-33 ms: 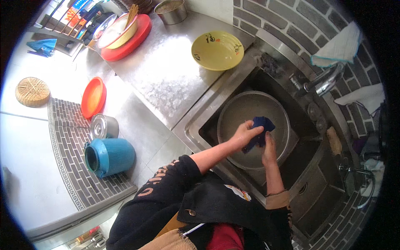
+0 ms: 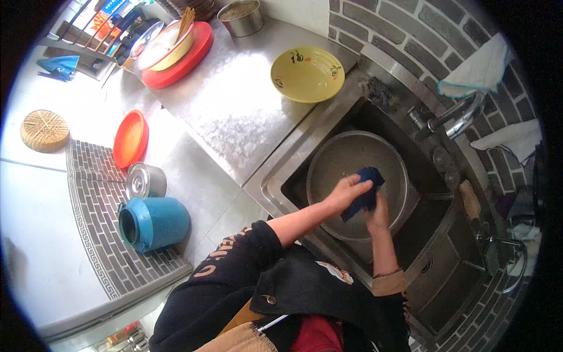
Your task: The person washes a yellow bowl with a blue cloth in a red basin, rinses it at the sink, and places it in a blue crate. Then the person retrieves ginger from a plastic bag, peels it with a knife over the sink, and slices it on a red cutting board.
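Observation:
Over a large round metal basin point(image 2: 328, 154) in the sink, both hands work on a dark blue cloth point(image 2: 367, 199). My left hand point(image 2: 346, 192) pinches the cloth from the left, thumb on top. From below and to the right, my right hand point(image 2: 378, 216) closes on the same cloth; its fingers are partly hidden and somewhat blurred. The basin holds what looks like cloudy greyish water beneath the cloth.
A yellow bowl point(image 2: 307, 75) rests on the steel counter point(image 2: 234, 117). Taps point(image 2: 457, 117) line the sink's right side, with a white cloth point(image 2: 478, 67) over one. Left on the floor are a blue can point(image 2: 161, 222), a lidded metal pot point(image 2: 145, 179) and an orange basin point(image 2: 130, 139).
The blue cloth is bunched and turned slightly differently between my hands. My right hand has shifted a little and looks more blurred.

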A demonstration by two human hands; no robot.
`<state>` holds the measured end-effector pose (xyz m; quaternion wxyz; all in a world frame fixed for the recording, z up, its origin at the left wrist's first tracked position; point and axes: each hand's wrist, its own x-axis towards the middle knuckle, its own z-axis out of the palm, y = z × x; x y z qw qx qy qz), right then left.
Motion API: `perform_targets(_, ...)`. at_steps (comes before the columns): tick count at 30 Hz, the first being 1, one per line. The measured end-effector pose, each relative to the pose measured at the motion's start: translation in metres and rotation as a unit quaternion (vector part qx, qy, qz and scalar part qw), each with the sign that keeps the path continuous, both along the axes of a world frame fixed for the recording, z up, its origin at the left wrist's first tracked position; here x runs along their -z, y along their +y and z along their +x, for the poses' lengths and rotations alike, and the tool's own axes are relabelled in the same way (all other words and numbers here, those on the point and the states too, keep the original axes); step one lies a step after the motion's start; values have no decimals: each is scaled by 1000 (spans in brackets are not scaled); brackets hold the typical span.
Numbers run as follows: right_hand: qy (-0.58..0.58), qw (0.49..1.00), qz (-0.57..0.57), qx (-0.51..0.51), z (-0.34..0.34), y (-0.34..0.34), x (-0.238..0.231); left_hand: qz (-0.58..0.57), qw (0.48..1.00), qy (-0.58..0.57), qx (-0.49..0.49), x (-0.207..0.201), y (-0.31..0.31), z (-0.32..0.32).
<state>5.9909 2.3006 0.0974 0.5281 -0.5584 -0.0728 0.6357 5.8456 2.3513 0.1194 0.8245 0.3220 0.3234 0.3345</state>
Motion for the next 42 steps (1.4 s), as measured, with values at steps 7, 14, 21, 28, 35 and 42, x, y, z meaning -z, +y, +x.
perform_targets(7, 173, 967, 177, -64, -90, 39, -5, 226, 965, 116, 63, -36, 19, -49)
perform_targets(14, -202, 957, 207, -26, -196, 84, -74, 256, 909, 166, -283, -62, 92, -168)
perform_targets(21, -780, 535, 281, -162, -185, 164, -96, 332, 702, 587, -231, -51, 152, -305)
perform_targets(28, -828, 412, 257, -280, -168, 220, -84, 433, 558, 705, -64, -15, 156, -294)
perform_targets(35, -567, 784, 250, -33, -105, 117, -101, 455, 631, 591, -214, 2, 202, -306)
perform_targets(42, -37, 928, 192, 317, -43, 10, -74, 459, 751, 431, -200, 3, 239, -220)
